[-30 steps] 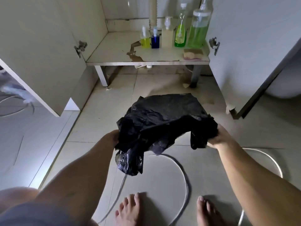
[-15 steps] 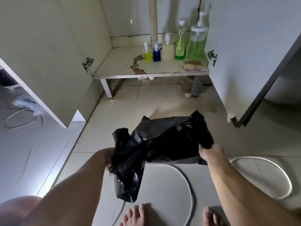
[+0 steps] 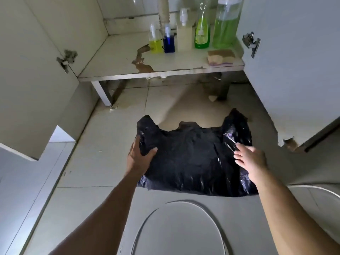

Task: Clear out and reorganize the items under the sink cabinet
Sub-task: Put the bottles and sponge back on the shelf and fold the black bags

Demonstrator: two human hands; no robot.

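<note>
Standing along the back right of the cabinet shelf (image 3: 117, 57) are five bottles: a small pump bottle of yellow liquid (image 3: 155, 42), a small pump bottle of blue liquid (image 3: 168, 41), a cream pump bottle (image 3: 184, 31) whose contents cannot be seen, a slim clear bottle of green liquid (image 3: 202, 28) and a large clear dispenser of green liquid (image 3: 227, 23). A sponge (image 3: 220, 57) lies near the shelf's front right corner. The shelf's surface is peeled and stained brown near its front edge. Both cabinet doors stand open over a pale tiled floor (image 3: 95, 159), where a white cable (image 3: 176, 205) loops. A black plastic bag (image 3: 189, 159) lies spread flat on the tiles before the cabinet. The left hand (image 3: 139, 159) pinches the bag's left edge between thumb and fingers. The right hand (image 3: 252, 161) rests on the bag's right side, fingers loosely spread, gripping nothing.
</note>
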